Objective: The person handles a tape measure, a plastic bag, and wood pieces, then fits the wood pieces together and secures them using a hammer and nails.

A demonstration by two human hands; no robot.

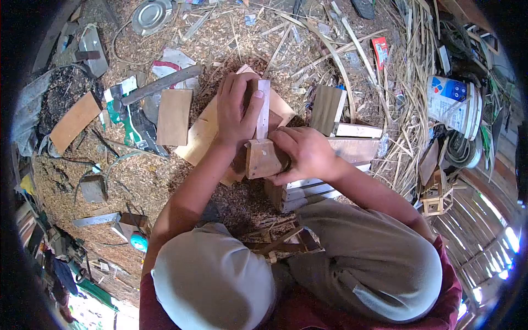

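My left hand [239, 107] is closed around a narrow pale wooden strip [263, 113], its thumb along the strip's face. Below, my right hand [302, 154] grips a brown wooden block [267, 159] with a curved cut in its side, fingers wrapped over its right end. Strip and block meet at right angles, the strip's lower end right at the block's top edge. Under both hands lie flat light wooden boards [201, 129]. To the right, partly behind my right wrist, is a stack of wooden pieces [313, 192].
Left of my hands lie a wooden block [175, 117], a long-handled tool [162, 85] and a brown board [75, 122]. A metal square [96, 220] and a teal tape measure [139, 242] lie lower left. A white bucket [452, 107] stands right. Wood shavings cover the ground.
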